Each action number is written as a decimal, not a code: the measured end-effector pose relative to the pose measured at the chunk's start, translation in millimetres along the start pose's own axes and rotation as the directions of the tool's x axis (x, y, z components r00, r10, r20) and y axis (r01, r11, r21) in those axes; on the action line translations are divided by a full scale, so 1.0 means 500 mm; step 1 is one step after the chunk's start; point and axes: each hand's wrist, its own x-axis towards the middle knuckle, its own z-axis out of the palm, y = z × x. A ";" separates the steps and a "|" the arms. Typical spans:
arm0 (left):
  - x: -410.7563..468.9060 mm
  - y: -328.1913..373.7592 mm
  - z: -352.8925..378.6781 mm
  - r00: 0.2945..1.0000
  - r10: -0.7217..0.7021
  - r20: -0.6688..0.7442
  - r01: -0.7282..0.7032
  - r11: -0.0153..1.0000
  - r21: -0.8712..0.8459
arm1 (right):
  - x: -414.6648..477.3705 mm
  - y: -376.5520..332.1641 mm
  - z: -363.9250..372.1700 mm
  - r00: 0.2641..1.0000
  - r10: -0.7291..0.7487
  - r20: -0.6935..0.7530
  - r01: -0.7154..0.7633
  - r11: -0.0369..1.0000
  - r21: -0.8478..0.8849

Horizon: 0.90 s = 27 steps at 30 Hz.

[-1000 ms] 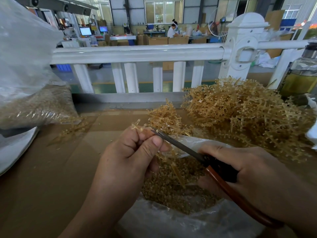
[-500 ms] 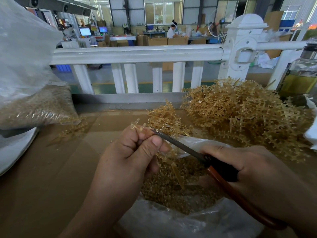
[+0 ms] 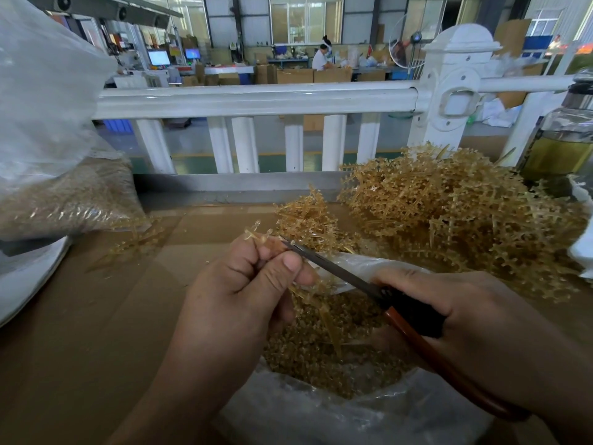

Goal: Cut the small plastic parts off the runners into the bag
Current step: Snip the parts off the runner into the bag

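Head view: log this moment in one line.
left hand pinches runner over bag | right hand grips scissors, blade tip at runner | cut parts in bag | uncut runner pile behind bag

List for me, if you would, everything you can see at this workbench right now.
held runner: one, amber, above the open bag
scissors: one pair, dark blades, black and red-brown handles, tips at the held runner
open bag: one, clear plastic, below the hands
cut parts: many, amber, inside the open bag
runner piles: one large and one small, amber, back right of the table
filled bag: one, clear, amber contents, left
table: one, brown
railing: one, white, behind the table
glass bottle: one, yellowish liquid, far right
seated person: one, white top, far background
left grip: pinches the held runner
right grip: holds the scissors
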 end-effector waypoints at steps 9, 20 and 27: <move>0.001 0.003 -0.001 0.999 0.033 0.003 -0.033 0.999 0.019 | 0.001 -0.004 -0.003 1.000 -0.001 0.022 0.000 1.000 0.018; -0.002 0.007 -0.001 0.998 0.055 -0.012 -0.054 0.998 0.032 | -0.004 -0.001 0.000 0.999 -0.023 -0.047 0.022 1.000 -0.005; 0.001 0.006 -0.001 0.996 0.090 -0.013 -0.089 0.996 0.020 | -0.002 -0.004 0.001 0.998 -0.018 -0.055 0.018 1.000 -0.006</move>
